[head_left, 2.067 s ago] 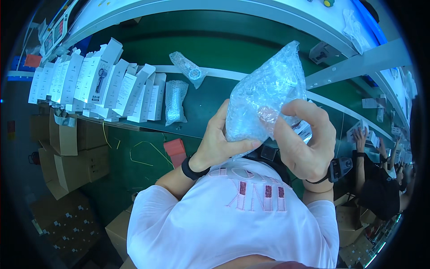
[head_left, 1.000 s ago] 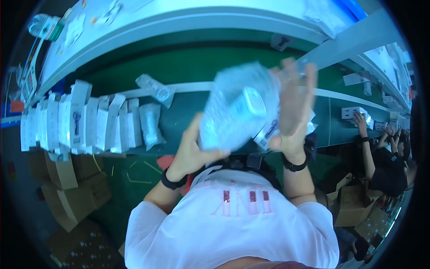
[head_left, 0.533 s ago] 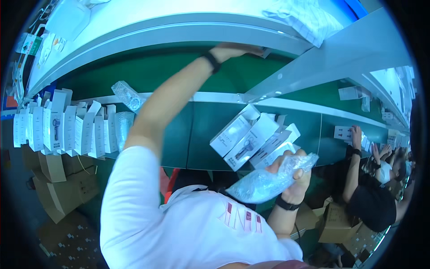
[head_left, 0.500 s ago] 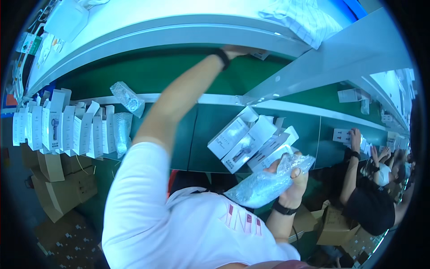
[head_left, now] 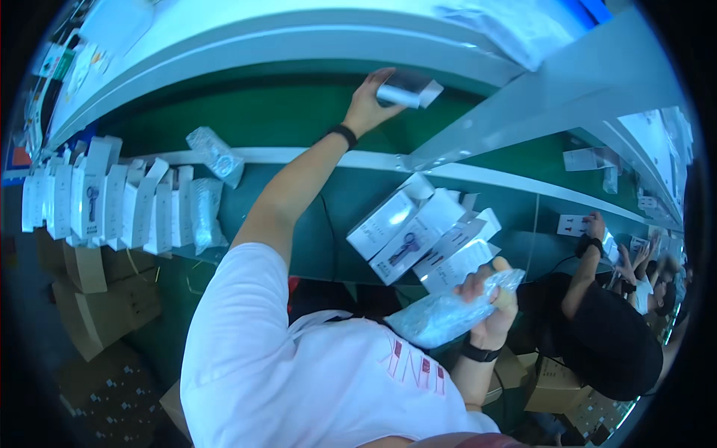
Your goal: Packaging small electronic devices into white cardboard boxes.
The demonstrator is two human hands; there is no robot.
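Stretched out over the green belt, my left hand (head_left: 367, 104) grips a small white carton (head_left: 407, 89) just below the shelf edge. In front of my chest, my right hand (head_left: 489, 306) is closed around a bubble-wrapped package (head_left: 437, 313); what is inside the wrap cannot be made out. Just beyond that package, several white cartons with raised flaps (head_left: 414, 243) lean together on the bench. A row of similar open cartons (head_left: 112, 201) stands at the left. Two more bubble-wrapped packages, one (head_left: 215, 155) across the pale rail and one (head_left: 205, 213) beside the row, lie nearby.
A grey shelf (head_left: 254, 48) runs above the belt, and a slanting grey post (head_left: 523, 97) stands right of my left hand. Brown cardboard boxes (head_left: 104, 306) sit on the floor at left. At right, a co-worker in black (head_left: 597, 336) handles a white carton (head_left: 571, 225).
My left hand has come out from beneath the shelf edge, moving nearer and slightly left, with the small carton in view. My right hand keeps the bubble-wrapped package, shifted slightly right.
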